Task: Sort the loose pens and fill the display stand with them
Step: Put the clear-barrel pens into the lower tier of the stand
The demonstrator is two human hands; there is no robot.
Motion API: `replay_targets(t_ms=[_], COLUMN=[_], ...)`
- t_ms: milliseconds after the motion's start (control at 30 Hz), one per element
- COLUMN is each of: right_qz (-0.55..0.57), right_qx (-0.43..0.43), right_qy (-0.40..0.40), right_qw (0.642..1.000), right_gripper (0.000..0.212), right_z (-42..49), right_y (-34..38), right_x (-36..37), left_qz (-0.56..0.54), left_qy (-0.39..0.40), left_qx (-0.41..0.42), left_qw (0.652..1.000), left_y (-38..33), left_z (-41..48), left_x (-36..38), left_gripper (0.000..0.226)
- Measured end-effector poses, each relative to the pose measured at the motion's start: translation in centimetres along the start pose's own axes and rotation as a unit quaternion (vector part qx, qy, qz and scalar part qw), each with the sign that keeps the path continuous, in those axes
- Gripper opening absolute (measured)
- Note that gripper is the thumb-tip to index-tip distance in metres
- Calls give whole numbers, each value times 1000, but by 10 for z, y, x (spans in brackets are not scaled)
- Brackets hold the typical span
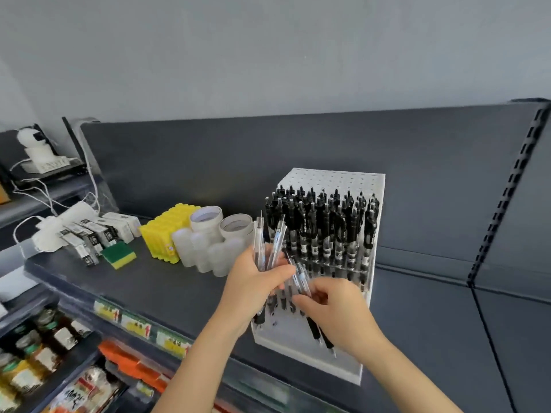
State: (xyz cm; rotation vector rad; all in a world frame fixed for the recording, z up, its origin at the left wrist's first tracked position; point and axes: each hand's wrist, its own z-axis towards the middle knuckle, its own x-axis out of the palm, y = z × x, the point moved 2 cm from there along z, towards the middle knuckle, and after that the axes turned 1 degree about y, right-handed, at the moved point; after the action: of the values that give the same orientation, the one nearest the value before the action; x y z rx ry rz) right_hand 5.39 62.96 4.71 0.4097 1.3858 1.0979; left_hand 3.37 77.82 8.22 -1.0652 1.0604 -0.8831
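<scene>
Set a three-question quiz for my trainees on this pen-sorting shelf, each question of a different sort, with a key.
1. True or false: the left hand grips a bunch of clear pens.
2. Which sits on the shelf left of the display stand? A) tape rolls B) scissors C) a mug
3. Fill in: the stand's rear rows are filled with ___ pens.

Key: 1 true; 2 A; 3 black.
</scene>
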Motion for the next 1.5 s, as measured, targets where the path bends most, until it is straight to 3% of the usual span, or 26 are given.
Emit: replay_targets(t_ms=[333,533,600,800,1000,1500], right_qz=[18,33,27,-38,-97,-178], right_qx=[140,203,205,188,161,129], right_qy=[-138,-152,-148,-148,-167,-150], right_qw=[980,967,967,970,968,964], right_gripper=[35,24,16,23,7,7], right_z=[3,-10,-11,-10,2,25], right_y=[37,43,42,38,31,37], right_x=[28,29,27,28,35,57], left_qz=[3,10,16,23,10,18], left_qy=[48,61,61,49,35,25], left_qx=[77,116,126,136,130,119], left_qw=[996,991,990,989,991,992], left_y=[12,13,12,15,22,31], left_z=[44,46,43,36,35,40], left_x=[-47,-51,-52,-57,-66,-73], left_gripper=[19,17,16,14,13,12])
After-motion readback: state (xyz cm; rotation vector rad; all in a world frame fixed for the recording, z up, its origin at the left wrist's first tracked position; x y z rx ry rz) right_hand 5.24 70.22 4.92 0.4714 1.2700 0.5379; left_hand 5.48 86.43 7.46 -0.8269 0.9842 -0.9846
